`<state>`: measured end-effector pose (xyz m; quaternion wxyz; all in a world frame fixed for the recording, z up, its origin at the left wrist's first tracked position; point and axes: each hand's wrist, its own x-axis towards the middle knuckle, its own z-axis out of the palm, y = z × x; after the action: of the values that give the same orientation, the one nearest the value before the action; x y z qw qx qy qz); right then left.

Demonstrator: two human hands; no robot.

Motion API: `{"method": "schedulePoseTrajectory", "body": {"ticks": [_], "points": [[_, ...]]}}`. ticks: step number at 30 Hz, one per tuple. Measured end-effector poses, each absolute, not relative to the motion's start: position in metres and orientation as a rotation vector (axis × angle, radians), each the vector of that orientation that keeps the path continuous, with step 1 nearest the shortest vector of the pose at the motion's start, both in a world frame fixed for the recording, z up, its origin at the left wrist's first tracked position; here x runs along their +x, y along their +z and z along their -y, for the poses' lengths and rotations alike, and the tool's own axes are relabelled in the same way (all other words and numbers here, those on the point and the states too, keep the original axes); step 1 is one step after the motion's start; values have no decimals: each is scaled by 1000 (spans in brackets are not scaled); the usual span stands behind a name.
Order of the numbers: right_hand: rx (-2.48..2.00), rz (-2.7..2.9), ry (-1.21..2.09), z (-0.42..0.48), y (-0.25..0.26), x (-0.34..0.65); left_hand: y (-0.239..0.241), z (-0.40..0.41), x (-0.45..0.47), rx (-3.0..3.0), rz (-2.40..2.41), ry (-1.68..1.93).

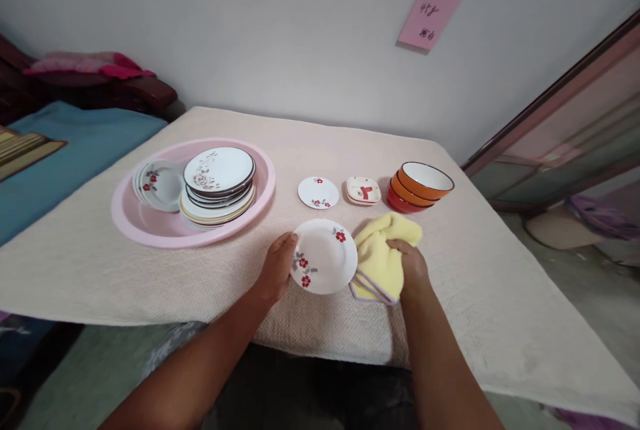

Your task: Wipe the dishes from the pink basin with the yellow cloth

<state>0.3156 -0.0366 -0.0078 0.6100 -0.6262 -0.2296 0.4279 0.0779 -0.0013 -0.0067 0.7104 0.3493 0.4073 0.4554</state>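
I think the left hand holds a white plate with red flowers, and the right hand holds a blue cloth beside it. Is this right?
Not quite. In the head view the cloth in the right hand is yellow, not blue. The rest stands: the left hand holds the white plate with red flowers, and the cloth is beside it.

Your white plate (324,256), rimmed with small red flowers, sits tilted at the near desk (100,263) edge; your folded yellow cloth (380,253), purple-trimmed, lies touching its right rim.
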Motion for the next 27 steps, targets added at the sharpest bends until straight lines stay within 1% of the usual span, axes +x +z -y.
{"method": "schedulePoseTrajectory", "body": {"ticks": [3, 5, 7, 11, 21, 27], "points": [[-1324, 416, 1426, 37, 1, 293, -4, 4, 78, 851, -866, 917], [-1237, 455, 1568, 37, 7, 275, -4, 6, 78, 927, -873, 850], [-1182, 511, 1563, 37, 11, 258, -5, 7, 78, 984, -896, 832], [-1166, 553, 1528, 35, 11, 239, -5, 4, 75, 1108, -975, 930], [-1072, 487, 1479, 35, -8, 220, -13, -14, 63, 1165, -1303, 1395], [-1069, 548, 1445, 41, -6, 188, -18, -22, 62, 1134, -1402, 1530]]}}
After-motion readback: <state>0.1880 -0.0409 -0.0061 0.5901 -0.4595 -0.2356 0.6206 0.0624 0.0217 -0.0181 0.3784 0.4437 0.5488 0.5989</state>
